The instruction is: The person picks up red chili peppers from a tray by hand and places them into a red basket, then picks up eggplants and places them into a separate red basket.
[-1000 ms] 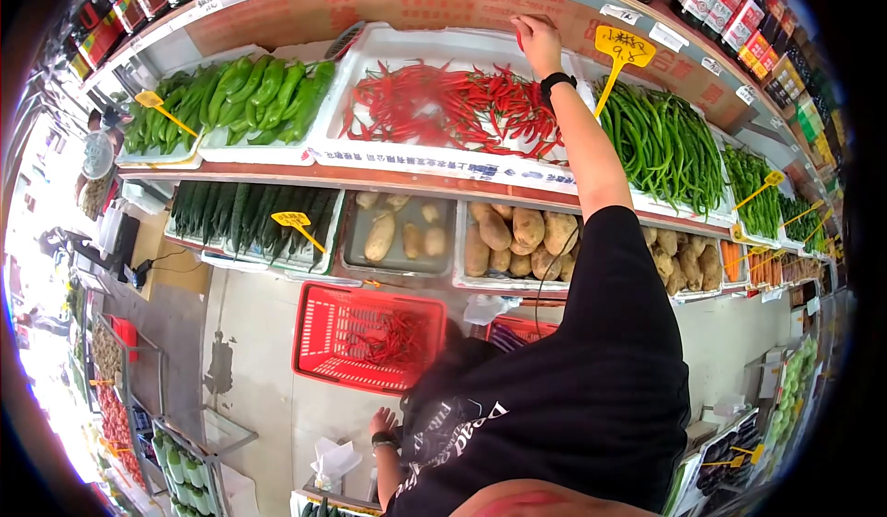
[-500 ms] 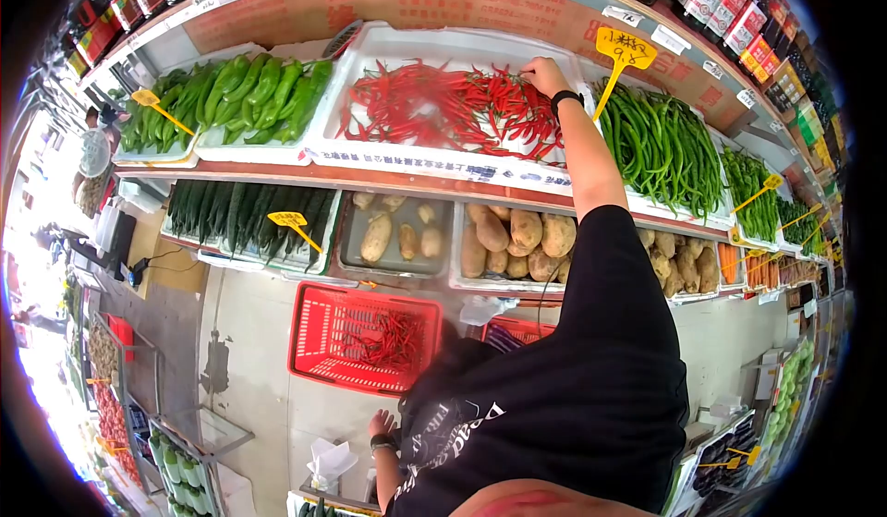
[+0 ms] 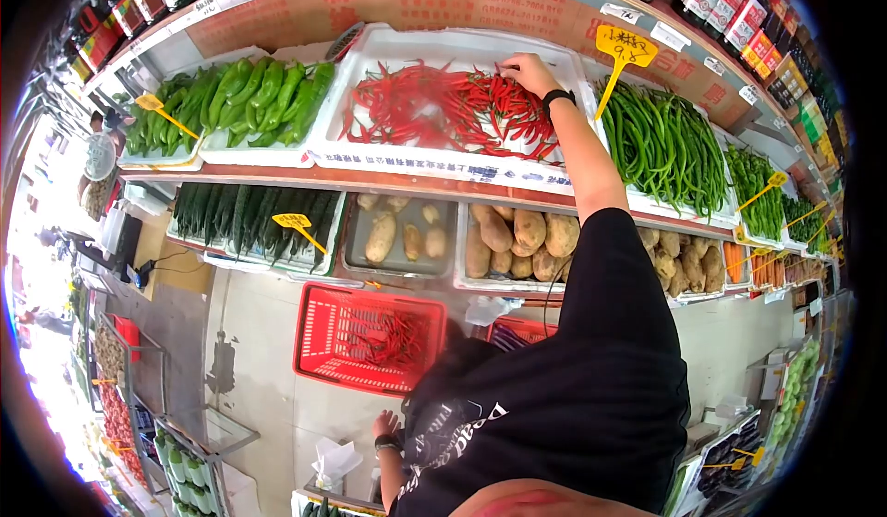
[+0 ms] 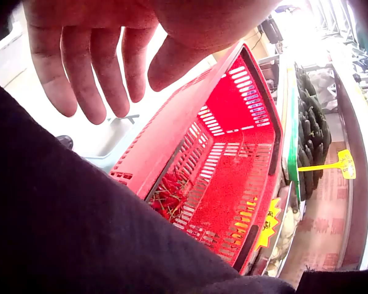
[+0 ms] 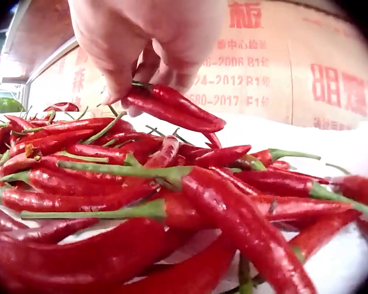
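Note:
Red chillies (image 3: 504, 106) lie spread in a white foam box (image 3: 370, 46) on the upper shelf. At the pile's back edge is my right hand (image 3: 531, 73); in the right wrist view this hand (image 5: 147, 49) pinches red chillies (image 5: 175, 107) by their stem ends, just above the others. A red plastic basket (image 3: 319, 332) with more red chillies (image 3: 388, 337) inside stands below the shelves. My left hand (image 3: 386, 425) hangs beside it, holding nothing. The left wrist view shows the left hand (image 4: 104, 61) with fingers extended near the basket's rim (image 4: 172, 116).
Green peppers (image 3: 268, 97) flank the chilli box on the left, long green beans or peppers (image 3: 661, 147) on the right. A yellow price sign (image 3: 625, 46) rises beside the box. Below lie cucumbers (image 3: 249, 217) and potatoes (image 3: 528, 231); bottles (image 3: 725, 4) line the shelf above.
My right hand has come down from the cardboard behind the box to the chillies, then shifted slightly left, and now pinches some. My left hand has barely moved.

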Action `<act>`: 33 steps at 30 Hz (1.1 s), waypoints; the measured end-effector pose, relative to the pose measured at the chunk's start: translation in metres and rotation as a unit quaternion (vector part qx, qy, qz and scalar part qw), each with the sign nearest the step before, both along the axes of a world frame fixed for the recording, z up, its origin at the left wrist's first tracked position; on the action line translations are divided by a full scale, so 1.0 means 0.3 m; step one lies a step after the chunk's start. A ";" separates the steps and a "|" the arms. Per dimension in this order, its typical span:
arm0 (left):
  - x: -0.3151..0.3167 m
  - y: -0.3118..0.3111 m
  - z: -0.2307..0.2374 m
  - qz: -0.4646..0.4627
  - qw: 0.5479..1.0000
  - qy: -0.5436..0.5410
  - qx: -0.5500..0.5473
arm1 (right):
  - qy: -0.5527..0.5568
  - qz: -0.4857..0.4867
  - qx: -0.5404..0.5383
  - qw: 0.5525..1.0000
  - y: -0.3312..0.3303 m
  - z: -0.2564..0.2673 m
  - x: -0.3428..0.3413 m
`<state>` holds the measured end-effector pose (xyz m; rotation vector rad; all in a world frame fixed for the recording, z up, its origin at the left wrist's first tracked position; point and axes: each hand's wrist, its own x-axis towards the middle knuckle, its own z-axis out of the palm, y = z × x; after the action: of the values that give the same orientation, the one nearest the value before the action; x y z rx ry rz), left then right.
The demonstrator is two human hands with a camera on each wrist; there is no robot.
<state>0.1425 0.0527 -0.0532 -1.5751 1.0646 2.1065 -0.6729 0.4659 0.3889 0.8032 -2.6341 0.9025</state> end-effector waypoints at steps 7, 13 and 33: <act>0.027 -0.014 -0.050 0.018 0.998 0.045 0.029 | 0.078 0.018 0.106 0.991 -0.052 -0.039 -0.046; 0.015 -0.002 -0.037 0.042 0.998 0.020 0.035 | 0.167 0.012 0.094 0.981 -0.064 -0.097 -0.091; -0.357 -0.083 0.278 0.007 0.966 0.158 -0.203 | -0.356 0.214 -0.500 0.760 -0.567 0.105 0.734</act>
<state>0.0352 0.0277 0.0301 -1.4318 1.6881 2.3095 -0.4528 0.2957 0.4205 0.8116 -1.8056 2.8351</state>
